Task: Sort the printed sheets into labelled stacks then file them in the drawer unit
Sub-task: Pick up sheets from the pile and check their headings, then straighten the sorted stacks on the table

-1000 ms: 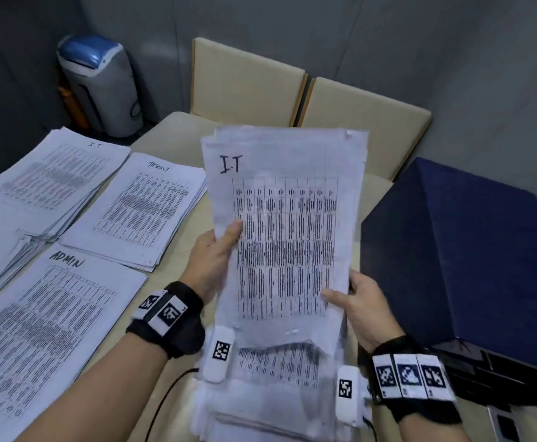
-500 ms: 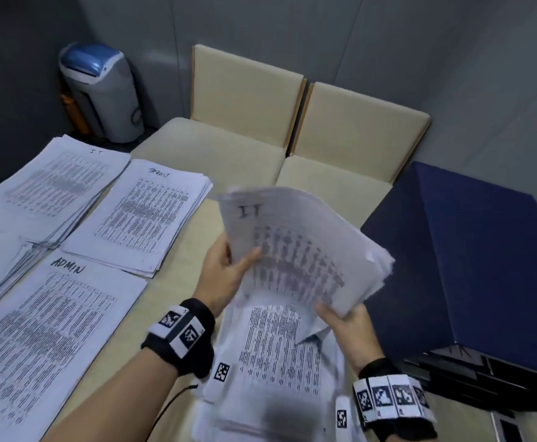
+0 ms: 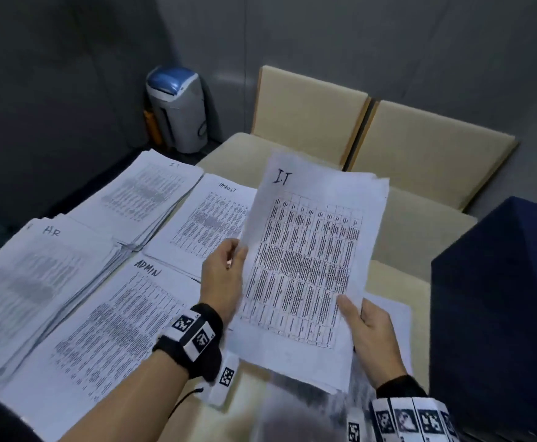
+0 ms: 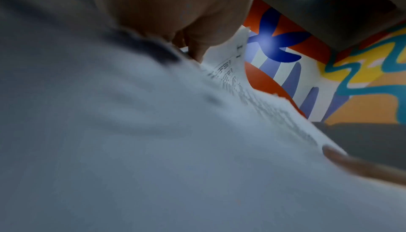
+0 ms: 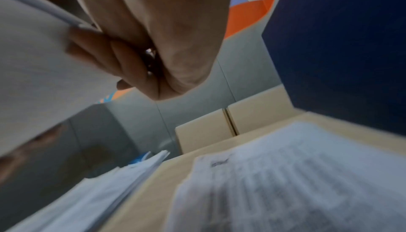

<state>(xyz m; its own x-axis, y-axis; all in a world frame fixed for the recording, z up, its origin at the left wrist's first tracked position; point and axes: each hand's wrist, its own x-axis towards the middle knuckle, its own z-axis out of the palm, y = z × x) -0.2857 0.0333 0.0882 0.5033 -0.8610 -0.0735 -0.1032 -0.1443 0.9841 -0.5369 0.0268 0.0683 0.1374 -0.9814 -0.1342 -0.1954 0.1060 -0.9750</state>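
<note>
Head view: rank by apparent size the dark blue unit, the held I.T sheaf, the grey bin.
1. dark blue unit, cut off by the frame edge
2. I.T sheaf, though it is nearer the camera
3. grey bin, farthest away

i.t sheets (image 3: 305, 269): matt white paper, creased
table (image 3: 397, 282): smooth beige laminate
drawer unit (image 3: 499, 298): matt navy
bin (image 3: 178, 110): glossy plastic
</note>
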